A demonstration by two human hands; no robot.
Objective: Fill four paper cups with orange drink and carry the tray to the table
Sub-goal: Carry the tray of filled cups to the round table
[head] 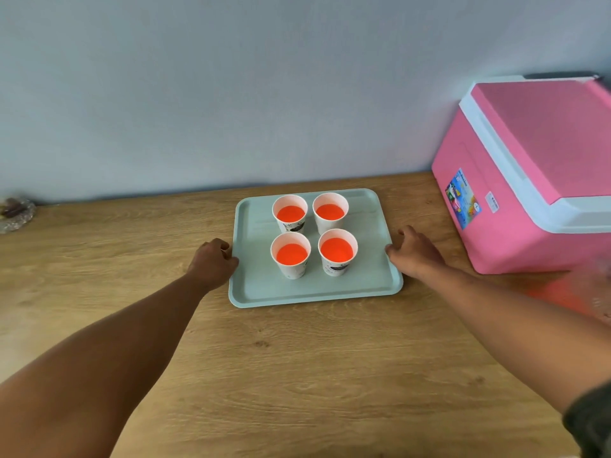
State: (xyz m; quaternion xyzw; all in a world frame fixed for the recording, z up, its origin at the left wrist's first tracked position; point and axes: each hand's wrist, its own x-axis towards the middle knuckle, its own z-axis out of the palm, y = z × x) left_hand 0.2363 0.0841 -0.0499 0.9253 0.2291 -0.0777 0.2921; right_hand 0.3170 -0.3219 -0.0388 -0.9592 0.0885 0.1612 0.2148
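Two bare forearms are reaching across a wooden counter (297, 375), the left hand (213, 261) and right hand (415, 249) curling fingers around opposite edges of a pale green tray (258, 285) lying between them, carrying four white paper cups (292, 256) of bright orange drink.

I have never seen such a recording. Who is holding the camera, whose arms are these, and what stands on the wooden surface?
No machine here: a person wears the camera on the head, so the one picture looks forward and down along their own arms. The left hand and the right hand each touch a short edge of a pale green tray, with curled fingers. The tray rests on a wooden counter. It carries four paper cups, all holding orange drink. A pink cooler box stands to the right.
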